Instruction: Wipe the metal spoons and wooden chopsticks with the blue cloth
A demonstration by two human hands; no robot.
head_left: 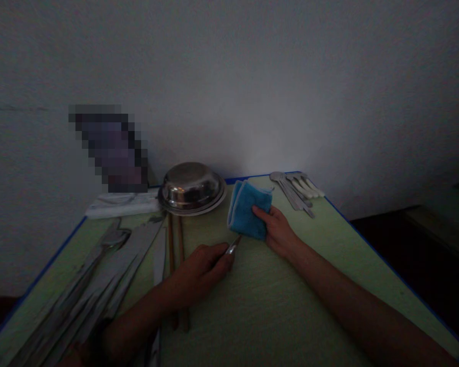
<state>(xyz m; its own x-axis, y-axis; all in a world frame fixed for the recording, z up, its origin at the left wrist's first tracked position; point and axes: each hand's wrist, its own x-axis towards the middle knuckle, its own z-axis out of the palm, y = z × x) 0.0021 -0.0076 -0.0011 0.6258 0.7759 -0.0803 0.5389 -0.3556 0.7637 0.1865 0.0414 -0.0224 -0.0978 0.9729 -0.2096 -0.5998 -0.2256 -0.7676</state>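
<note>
My left hand (208, 267) is closed on a short shiny metal utensil (232, 247); its narrow end points up towards the cloth, and most of it is hidden in my fingers, so the kind does not show. Folded in my right hand (278, 232) is a blue cloth (248, 210) with a pale edge, thumb on its front face. The cloth is held just above and beyond the utensil's tip; whether they touch I cannot tell. Below my left forearm run two wooden sticks (181, 239), and beside them lies a flat metal knife-like piece (159, 255).
Several long metal utensils (99, 275), one a ladle (117, 238), cover the table's left side. An upturned metal bowl (191, 183) stands at the back by the wall, near folded white cloth (122, 204). Spoons (286, 191) and white-handled cutlery (308, 187) lie at the back right.
</note>
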